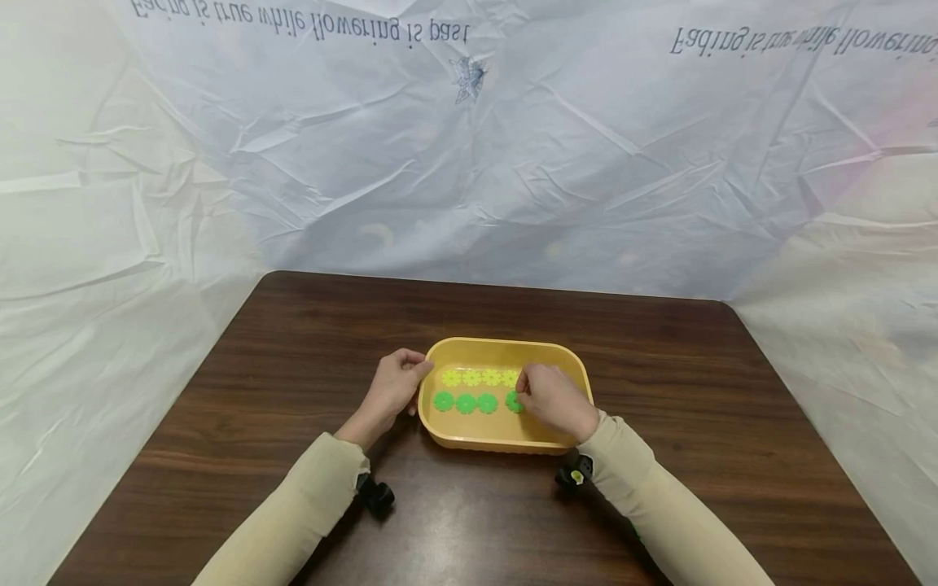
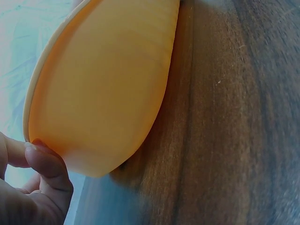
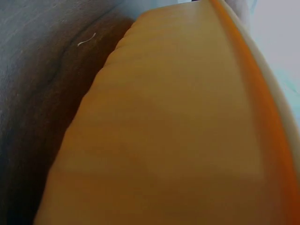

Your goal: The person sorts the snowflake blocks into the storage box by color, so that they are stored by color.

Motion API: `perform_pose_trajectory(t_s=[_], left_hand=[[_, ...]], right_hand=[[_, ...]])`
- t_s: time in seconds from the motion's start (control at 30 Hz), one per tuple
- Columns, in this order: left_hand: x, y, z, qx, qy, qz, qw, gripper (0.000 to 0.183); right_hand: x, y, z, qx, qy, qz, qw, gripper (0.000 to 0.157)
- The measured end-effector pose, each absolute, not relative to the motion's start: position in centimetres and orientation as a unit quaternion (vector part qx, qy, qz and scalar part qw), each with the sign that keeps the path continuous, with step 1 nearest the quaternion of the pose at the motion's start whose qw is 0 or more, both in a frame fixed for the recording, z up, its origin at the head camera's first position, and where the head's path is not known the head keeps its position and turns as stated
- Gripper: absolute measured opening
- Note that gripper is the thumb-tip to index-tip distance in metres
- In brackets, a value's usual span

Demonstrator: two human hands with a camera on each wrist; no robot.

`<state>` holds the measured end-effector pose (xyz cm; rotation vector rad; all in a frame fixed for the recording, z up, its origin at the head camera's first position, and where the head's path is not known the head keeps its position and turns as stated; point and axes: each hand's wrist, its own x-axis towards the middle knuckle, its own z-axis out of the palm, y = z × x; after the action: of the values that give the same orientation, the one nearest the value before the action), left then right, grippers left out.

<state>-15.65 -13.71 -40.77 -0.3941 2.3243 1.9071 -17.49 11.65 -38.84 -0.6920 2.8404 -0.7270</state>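
A yellow rectangular tray [image 1: 469,431] with rounded corners stands on the table. Inside it lies a row of several yellow flower-shaped pieces [image 1: 472,378], and nearer the person a row of green flower-shaped pieces [image 1: 466,404]. My left hand [image 1: 394,382] grips the tray's left rim; in the left wrist view, thumb and fingers pinch the tray wall [image 2: 103,84]. My right hand [image 1: 551,397] reaches over the tray's right part, its curled fingertips at the rightmost green piece [image 1: 512,402], which they partly cover. Only the tray's outer side [image 3: 164,112] fills the right wrist view; the right fingers are hidden there.
The dark wood-grain table [image 1: 330,317] extends around the tray on all sides. White printed sheets [image 1: 469,163] hang behind it and at both sides. Black wrist cameras [image 1: 375,495] sit under both sleeves.
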Motion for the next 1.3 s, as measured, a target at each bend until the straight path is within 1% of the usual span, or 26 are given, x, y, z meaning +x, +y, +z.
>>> perform_pose_trajectory(t_s=[0.13,0.33,0.8,0.97,1.13,1.3], left_hand=[[-15.7,-13.7,-40.7,-0.128,0.764,0.629,0.055,0.026],[-15.7,-13.7,-40.6,-0.127,0.766,0.628,0.057,0.027],[-15.8,-13.6,-40.6,-0.129,0.769,0.623,0.058,0.027],[-15.7,-13.6,-40.5,-0.131,0.768,0.624,0.061,0.027],[-15.7,-13.6,-40.6,-0.13,0.77,0.622,0.06,0.027],[-15.6,-13.7,-40.7,-0.131,0.768,0.624,0.059,0.027]], right_hand=[[-17.6,11.6,-39.2,-0.226,0.941,-0.243,0.063,0.005],[-17.7,11.6,-39.5,-0.221,0.939,-0.255,0.061,0.004],[-17.8,11.5,-39.5,-0.202,0.941,-0.262,0.069,0.009],[-17.6,11.5,-39.3,-0.194,0.941,-0.264,0.082,0.011],[-17.2,11.7,-38.9,-0.201,0.938,-0.269,0.087,0.015],[-16.7,12.1,-38.3,-0.214,0.935,-0.271,0.077,0.017]])
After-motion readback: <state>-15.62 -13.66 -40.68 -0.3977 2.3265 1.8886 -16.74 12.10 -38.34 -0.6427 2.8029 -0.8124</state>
